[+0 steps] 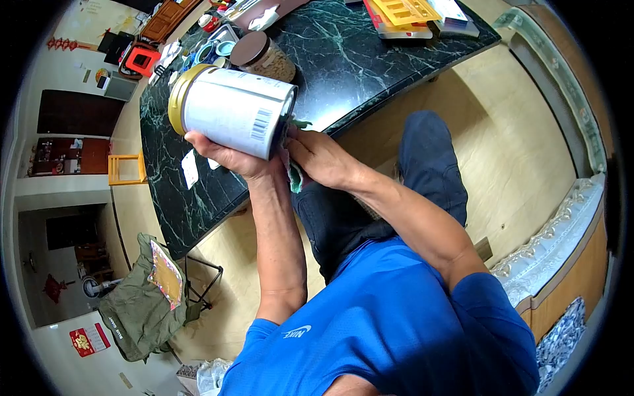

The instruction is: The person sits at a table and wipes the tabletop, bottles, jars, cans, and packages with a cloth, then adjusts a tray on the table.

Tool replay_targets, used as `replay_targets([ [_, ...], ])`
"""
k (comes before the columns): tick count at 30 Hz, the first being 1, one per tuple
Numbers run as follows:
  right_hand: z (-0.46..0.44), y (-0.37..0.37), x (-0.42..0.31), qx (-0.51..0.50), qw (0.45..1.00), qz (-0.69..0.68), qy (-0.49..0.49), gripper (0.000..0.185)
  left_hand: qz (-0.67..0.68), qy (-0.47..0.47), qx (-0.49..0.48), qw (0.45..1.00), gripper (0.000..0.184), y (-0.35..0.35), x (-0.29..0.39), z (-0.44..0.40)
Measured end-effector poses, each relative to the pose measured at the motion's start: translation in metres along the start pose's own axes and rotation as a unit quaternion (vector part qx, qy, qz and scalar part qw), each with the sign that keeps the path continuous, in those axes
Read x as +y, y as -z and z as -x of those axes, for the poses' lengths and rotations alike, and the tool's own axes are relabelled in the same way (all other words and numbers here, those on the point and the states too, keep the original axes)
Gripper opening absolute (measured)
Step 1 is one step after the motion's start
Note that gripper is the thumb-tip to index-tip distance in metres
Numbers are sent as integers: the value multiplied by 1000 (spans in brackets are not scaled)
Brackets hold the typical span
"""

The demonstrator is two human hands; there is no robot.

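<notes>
A large white tin [221, 105] with a gold lid and a barcode lies tilted on its side above the table's near edge. My left hand [232, 157] is wrapped round its underside and holds it up. At the tin's dark base end, my right hand [325, 157] is closed on a green and pinkish cloth [294, 177], pressed against or very near the base. Part of the cloth hangs below my fingers. Just behind the tin stands a clear jar [274, 65] with a brown lid, filled with light brown bits.
The dark green marble-patterned table [330, 49] carries cups and small items at the far left, plus yellow trays [404, 10] at the far right. White paper [189, 168] lies left of my hand. A folding chair [142, 297] stands at left, a sofa [548, 244] at right.
</notes>
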State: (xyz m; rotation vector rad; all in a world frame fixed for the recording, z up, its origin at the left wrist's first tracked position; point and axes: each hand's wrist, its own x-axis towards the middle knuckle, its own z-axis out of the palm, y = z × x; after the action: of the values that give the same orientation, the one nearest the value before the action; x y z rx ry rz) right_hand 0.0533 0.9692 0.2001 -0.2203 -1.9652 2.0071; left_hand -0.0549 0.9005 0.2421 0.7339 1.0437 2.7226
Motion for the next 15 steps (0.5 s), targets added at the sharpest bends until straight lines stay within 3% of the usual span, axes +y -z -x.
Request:
replay_targets([
  [2,-2,7,1,-61,990,122,46,42,-72,-10,-4,997,89,-7,2,4],
  [3,-5,10,7,-67,971,193,122,37,-99,-10,1,995,91,-8,1,4],
  [4,-7,11,18,-69,971,193,123,37,-126,-10,5,992,92,-10,1,5],
  [6,-8,11,37,-12,873,346,343,32,-139,-4,3,990,94,-10,0,7],
  [7,-8,13,31,-9,863,353,362,26,-137,4,-2,991,95,-10,-1,7],
  [8,-6,13,25,-9,863,353,361,26,-135,13,-8,991,97,-10,-2,7],
  [10,-2,14,13,-18,957,170,233,24,-144,12,1,990,99,-8,-4,9],
  [11,1,17,7,-20,957,170,233,24,-144,22,-7,989,101,-2,-5,8],
  [13,6,24,-2,-49,982,145,110,25,-144,29,-13,989,102,5,-6,6],
  [15,6,27,-11,-28,987,104,117,26,-122,47,-12,991,104,8,-6,4],
])
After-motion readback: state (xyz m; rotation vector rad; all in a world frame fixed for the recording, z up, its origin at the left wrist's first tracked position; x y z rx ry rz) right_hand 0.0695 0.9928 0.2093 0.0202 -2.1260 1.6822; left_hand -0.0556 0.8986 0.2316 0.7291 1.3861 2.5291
